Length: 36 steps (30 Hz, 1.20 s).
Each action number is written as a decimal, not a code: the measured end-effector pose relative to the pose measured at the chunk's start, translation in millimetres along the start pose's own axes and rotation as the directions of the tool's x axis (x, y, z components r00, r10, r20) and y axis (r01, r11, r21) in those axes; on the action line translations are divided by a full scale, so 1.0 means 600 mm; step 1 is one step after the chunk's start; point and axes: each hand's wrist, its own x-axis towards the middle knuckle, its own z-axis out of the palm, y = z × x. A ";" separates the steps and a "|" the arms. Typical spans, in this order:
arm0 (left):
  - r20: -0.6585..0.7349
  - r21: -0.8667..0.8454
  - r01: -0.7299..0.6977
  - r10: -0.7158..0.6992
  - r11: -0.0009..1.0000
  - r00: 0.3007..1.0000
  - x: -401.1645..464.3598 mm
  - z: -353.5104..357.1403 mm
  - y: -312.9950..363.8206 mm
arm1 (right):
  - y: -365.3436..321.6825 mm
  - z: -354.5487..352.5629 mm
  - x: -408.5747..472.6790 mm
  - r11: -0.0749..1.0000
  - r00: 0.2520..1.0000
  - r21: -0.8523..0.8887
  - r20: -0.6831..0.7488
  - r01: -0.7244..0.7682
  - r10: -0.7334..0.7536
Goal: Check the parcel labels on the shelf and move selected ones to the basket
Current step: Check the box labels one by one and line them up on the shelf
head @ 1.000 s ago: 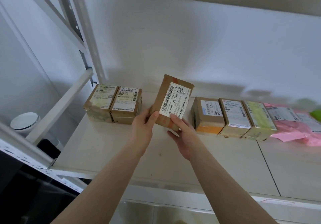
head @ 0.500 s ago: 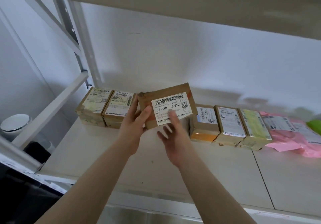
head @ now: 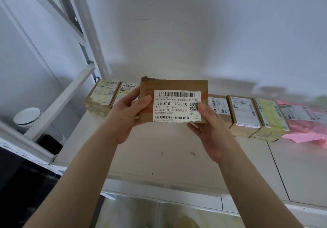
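Observation:
A brown cardboard parcel with a white label reading J6-S10 is held level above the shelf, label facing me. My left hand grips its left edge, thumb on the label's corner. My right hand grips its lower right corner, thumb beside the QR code. Behind it a row of parcels stands on the shelf: two brown boxes at the left, and more labelled boxes at the right. No basket is in view.
A yellow-taped box and pink mailer bags lie at the right end of the row. White shelf uprights and a diagonal brace rise at left. A white round lidded bin sits below left.
The parcel has been turned from tilted to level and raised nearer to me. My right hand moved from under it to its lower right corner. The view has shifted closer to the shelf.

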 end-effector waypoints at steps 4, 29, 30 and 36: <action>0.011 0.029 -0.012 0.012 1.000 1.000 -0.018 0.006 0.016 | -0.005 0.002 -0.021 1.000 1.000 -0.001 -0.019 0.008 -0.008; -0.040 0.007 0.174 -0.174 0.985 0.984 -0.026 0.000 0.013 | -0.031 0.010 0.000 0.997 0.997 -0.082 -0.079 0.003 -0.009; -0.055 -0.016 0.183 -0.183 0.983 0.982 -0.026 0.002 0.009 | -0.028 0.013 0.004 0.999 0.993 -0.046 -0.121 0.001 -0.007; -0.188 -0.310 0.205 -0.271 0.929 0.944 -0.015 0.031 -0.037 | 0.008 0.050 0.011 0.996 0.981 0.060 -0.179 -0.060 0.070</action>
